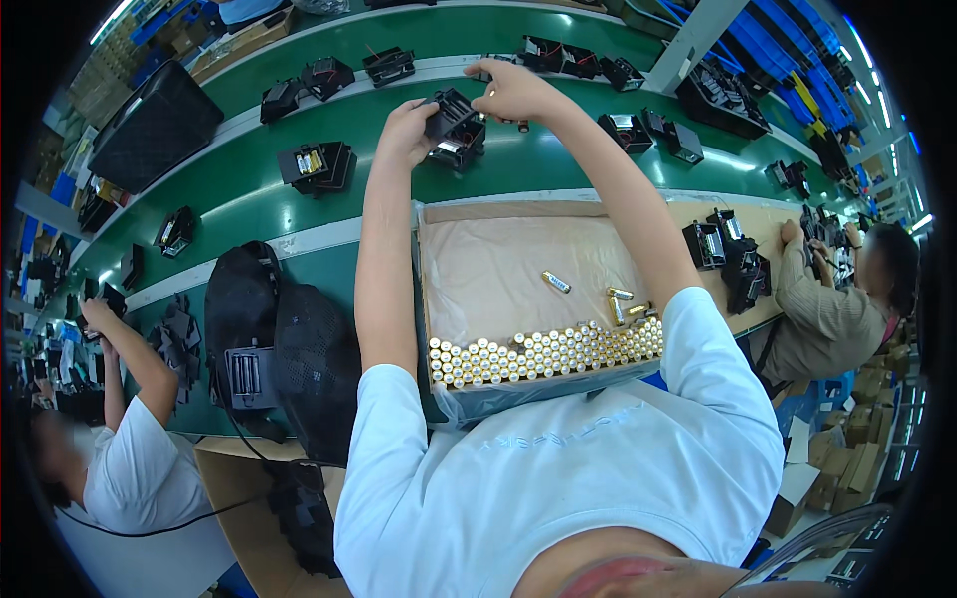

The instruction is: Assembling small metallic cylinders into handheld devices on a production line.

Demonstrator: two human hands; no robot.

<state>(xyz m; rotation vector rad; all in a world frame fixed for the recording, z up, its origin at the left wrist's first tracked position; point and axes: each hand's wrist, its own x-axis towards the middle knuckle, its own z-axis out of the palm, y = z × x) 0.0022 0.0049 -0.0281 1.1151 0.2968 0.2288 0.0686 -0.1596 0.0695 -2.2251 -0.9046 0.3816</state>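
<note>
Head view: arms outstretched; hands close together.

Long green worktop, pale pillar, strip lights

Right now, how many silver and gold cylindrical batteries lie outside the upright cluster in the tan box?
4 visible: one battery alone near the box's middle, three bunched batteries toward its right side. The right arm covers that side, so more may be hidden.
</note>
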